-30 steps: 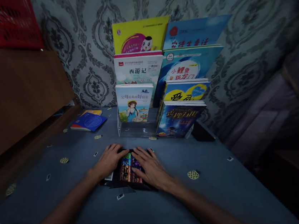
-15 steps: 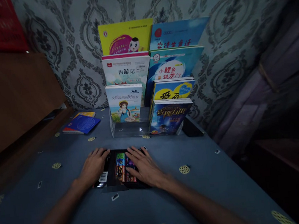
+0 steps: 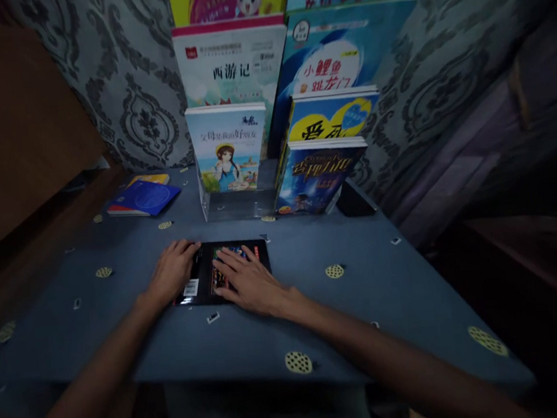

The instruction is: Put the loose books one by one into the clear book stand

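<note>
A black book (image 3: 204, 266) lies flat on the table, back cover up, with a white barcode label at its lower left and colourful pictures in the middle. My left hand (image 3: 171, 269) rests on its left edge, thumb on the cover and the other fingers close together. Fingers spread, my right hand (image 3: 246, 278) lies flat over the middle of the cover and hides part of the pictures.
Behind the book stands a clear display rack (image 3: 241, 206) with several upright books. A small pile with a blue book (image 3: 149, 195) on top lies at the back left. A dark object (image 3: 355, 200) sits beside the rack. The table (image 3: 385, 311) has a patterned cloth.
The view has tilted downward, so the table's front edge now shows. My right hand has slid left across the cover. My left hand stays at the book's left edge.
</note>
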{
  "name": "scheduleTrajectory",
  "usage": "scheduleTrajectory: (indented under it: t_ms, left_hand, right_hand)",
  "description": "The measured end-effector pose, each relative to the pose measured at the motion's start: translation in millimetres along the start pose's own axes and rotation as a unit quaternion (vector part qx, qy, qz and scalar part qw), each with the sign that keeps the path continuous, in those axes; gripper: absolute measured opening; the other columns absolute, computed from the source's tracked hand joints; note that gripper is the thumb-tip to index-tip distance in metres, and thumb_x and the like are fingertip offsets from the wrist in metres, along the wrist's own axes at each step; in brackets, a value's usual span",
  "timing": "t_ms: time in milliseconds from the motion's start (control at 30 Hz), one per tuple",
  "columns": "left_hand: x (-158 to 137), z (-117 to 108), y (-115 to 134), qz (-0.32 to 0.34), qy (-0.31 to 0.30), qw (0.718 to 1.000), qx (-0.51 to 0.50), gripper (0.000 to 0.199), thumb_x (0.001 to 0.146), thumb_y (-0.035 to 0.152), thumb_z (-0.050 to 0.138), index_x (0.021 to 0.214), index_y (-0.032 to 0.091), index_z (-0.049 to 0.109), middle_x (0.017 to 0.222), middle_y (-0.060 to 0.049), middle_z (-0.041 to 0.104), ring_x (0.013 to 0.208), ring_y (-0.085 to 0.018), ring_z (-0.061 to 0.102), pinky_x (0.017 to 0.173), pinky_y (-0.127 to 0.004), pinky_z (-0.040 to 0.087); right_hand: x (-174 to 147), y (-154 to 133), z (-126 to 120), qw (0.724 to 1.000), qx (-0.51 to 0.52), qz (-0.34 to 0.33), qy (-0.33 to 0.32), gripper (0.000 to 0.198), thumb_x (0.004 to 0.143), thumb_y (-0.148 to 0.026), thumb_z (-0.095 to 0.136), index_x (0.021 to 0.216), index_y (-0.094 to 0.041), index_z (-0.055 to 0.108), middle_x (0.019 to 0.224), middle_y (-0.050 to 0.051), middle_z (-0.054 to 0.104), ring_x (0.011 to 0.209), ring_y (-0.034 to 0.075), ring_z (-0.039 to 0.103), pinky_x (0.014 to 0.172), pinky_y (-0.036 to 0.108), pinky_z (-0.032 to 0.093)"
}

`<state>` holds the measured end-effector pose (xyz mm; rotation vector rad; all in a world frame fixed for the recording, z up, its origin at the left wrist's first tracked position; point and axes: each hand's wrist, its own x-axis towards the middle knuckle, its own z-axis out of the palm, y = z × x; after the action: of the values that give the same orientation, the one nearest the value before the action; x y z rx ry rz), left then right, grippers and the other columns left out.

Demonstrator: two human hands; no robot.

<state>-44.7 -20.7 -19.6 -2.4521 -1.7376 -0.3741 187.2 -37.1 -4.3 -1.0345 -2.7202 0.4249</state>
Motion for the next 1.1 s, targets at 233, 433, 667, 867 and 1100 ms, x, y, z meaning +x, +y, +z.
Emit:
scheduleTrajectory:
  t_ms: [233, 433, 667, 867, 1100]
  left_hand:
    - [0.5, -2.6, 0.4, 0.0, -0.001, 1.0, -0.018, 0.045, 0.094, 0.011, 0.039, 0.129, 0.019, 0.066, 0.123, -0.012, 0.067, 0.107, -0.029, 0.06, 0.093, -0.046, 0.052]
    - [0.8, -2.5, 0.0, 0.001, -0.003, 1.0, -0.025, 0.045, 0.095, 0.013, 0.037, 0.13, 0.017, 0.065, 0.125, -0.014, 0.067, 0.109, -0.03, 0.059, 0.093, -0.048, 0.052]
    - [-1.5, -6.0, -7.0, -0.002, 0.003, 0.996, -0.085, 0.041, 0.097, 0.021, 0.037, 0.124, 0.015, 0.067, 0.124, -0.014, 0.066, 0.111, -0.029, 0.061, 0.099, -0.048, 0.052]
    - [-12.3, -14.9, -15.9, -0.043, 0.0, 0.995, -0.093, 0.042, 0.099, 0.027, 0.035, 0.122, 0.015, 0.068, 0.122, -0.014, 0.066, 0.113, -0.028, 0.062, 0.1, -0.046, 0.052]
    - [-49.6, -37.2, -5.8, -0.038, -0.021, 0.985, -0.167, 0.046, 0.101, 0.049, 0.042, 0.134, 0.022, 0.058, 0.134, -0.009, 0.061, 0.123, -0.026, 0.057, 0.108, -0.045, 0.046]
  right_hand:
    - [-11.8, 6.3, -1.6, 1.0, -0.008, 0.025, 0.012, 0.062, 0.102, -0.052, 0.047, 0.151, -0.014, 0.046, 0.161, 0.016, 0.038, 0.154, 0.029, 0.026, 0.126, 0.055, 0.02]
    - [-21.8, 15.4, -10.4, 0.994, -0.037, 0.099, 0.018, 0.059, 0.101, -0.048, 0.05, 0.149, -0.013, 0.048, 0.161, 0.019, 0.037, 0.153, 0.032, 0.029, 0.123, 0.058, 0.022]
    - [-22.2, 22.1, -12.7, 0.99, -0.042, 0.132, 0.037, 0.053, 0.102, -0.044, 0.05, 0.147, -0.017, 0.052, 0.159, 0.017, 0.042, 0.15, 0.03, 0.035, 0.121, 0.057, 0.027]
    - [-21.4, 27.7, -9.6, 0.991, -0.032, 0.125, 0.046, 0.053, 0.101, -0.046, 0.05, 0.146, -0.018, 0.054, 0.158, 0.015, 0.044, 0.151, 0.03, 0.033, 0.122, 0.054, 0.026]
    - [-20.7, 32.8, -7.3, 0.991, -0.031, 0.122, 0.054, 0.053, 0.1, -0.047, 0.051, 0.144, -0.019, 0.055, 0.157, 0.013, 0.046, 0.151, 0.033, 0.032, 0.12, 0.056, 0.027]
